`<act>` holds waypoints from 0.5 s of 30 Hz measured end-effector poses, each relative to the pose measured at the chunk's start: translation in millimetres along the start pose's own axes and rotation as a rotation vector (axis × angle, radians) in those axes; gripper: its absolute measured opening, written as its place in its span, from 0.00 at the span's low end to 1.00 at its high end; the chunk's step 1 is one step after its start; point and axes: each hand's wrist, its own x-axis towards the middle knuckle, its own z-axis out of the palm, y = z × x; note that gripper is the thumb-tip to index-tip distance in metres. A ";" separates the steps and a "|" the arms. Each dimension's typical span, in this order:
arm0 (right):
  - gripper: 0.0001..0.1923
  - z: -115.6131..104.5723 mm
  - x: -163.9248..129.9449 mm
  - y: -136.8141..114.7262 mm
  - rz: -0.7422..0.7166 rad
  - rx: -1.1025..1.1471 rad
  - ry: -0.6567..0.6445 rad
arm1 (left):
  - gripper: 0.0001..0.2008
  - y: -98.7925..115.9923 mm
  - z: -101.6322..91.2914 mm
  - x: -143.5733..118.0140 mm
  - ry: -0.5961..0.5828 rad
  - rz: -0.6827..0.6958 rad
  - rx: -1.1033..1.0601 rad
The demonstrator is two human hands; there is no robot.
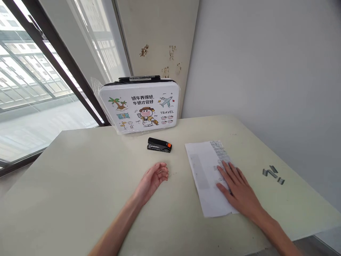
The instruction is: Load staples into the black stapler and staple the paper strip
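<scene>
The right hand (237, 188) lies flat, fingers spread, on the white printed paper sheets (206, 176). The left hand (154, 177) rests loosely curled, empty, on the pale surface (80, 177). The black stapler with orange tab (159, 145) sits at twelve o'clock from it. Easing that palm's pressure could likely let the sheets slide askew.

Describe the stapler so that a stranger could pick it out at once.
Start at the white cartoon-printed case standing at the far edge of the pale table. Just in front of it lies the stapler, beyond the left hand and left of the paper sheet. It alone is black with an orange tip.
</scene>
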 end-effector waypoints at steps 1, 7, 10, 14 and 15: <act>0.38 -1.3 -2.6 -14.9 -0.010 0.015 0.012 | 0.14 0.4 2.4 -2.1 0.005 0.033 0.032; 0.43 -7.0 -16.3 -117.5 -0.062 0.205 -0.012 | 0.09 1.4 14.2 -14.8 -0.046 0.381 0.794; 0.44 -9.1 -19.8 -165.9 -0.078 0.347 -0.017 | 0.13 -2.0 10.9 -15.6 -0.128 0.511 1.088; 0.41 -15.9 -14.9 -196.1 -0.062 0.534 -0.043 | 0.23 -3.2 -4.2 -12.5 -0.126 0.552 1.244; 0.39 -18.1 -9.3 -194.9 -0.045 0.567 -0.031 | 0.25 -2.5 -8.1 -11.7 -0.122 0.556 1.267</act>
